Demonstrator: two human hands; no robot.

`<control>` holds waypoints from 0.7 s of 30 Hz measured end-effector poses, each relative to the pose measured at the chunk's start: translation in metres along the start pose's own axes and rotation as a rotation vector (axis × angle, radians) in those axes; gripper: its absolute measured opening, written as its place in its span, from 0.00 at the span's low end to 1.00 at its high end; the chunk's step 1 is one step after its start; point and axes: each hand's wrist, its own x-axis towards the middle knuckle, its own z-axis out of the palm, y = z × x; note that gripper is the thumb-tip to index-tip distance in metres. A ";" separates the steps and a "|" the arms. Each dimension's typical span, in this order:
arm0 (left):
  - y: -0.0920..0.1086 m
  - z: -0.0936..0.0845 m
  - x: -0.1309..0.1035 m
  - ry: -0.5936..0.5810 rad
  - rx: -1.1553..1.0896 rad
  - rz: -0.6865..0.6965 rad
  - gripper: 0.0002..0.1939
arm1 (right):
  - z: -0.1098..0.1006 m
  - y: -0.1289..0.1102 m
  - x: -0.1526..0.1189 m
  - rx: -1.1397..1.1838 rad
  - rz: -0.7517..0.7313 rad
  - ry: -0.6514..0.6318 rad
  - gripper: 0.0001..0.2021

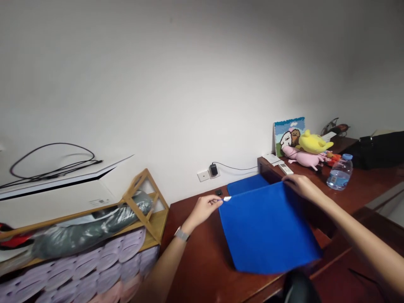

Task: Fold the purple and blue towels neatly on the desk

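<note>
A blue cloth point(268, 231) hangs spread between my two hands above the reddish-brown desk point(195, 256). My left hand point(206, 206) pinches its upper left corner, beside a small white tag point(227, 198). The upper right corner is gripped by my right hand point(296, 184), its fingers closed. Behind the held cloth, a second blue piece point(248, 184) lies flat on the desk against the wall.
A raised shelf on the right bears a water bottle point(340, 172), a pink plush toy point(304, 158), a yellow plush toy point(314, 142), a white remote point(285, 168) and a picture point(288, 132). On the left stands a wooden rack point(160, 219). A black plug point(213, 169) sits in the wall.
</note>
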 end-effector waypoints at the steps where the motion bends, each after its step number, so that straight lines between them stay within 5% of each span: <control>1: -0.006 0.003 0.025 0.042 0.002 0.010 0.18 | 0.005 0.011 0.023 -0.011 0.015 0.017 0.14; 5: -0.029 0.011 0.105 0.260 0.068 0.048 0.19 | 0.020 0.040 0.102 -0.038 0.060 0.152 0.13; 9: -0.056 0.030 0.137 0.362 0.106 0.070 0.19 | 0.045 0.063 0.131 -0.027 0.077 0.298 0.16; 13: -0.094 0.074 0.131 0.310 0.141 0.090 0.18 | 0.100 0.085 0.112 -0.075 0.161 0.287 0.16; 21: -0.163 0.198 0.071 0.120 0.245 0.062 0.20 | 0.239 0.118 0.019 -0.156 0.503 -0.081 0.20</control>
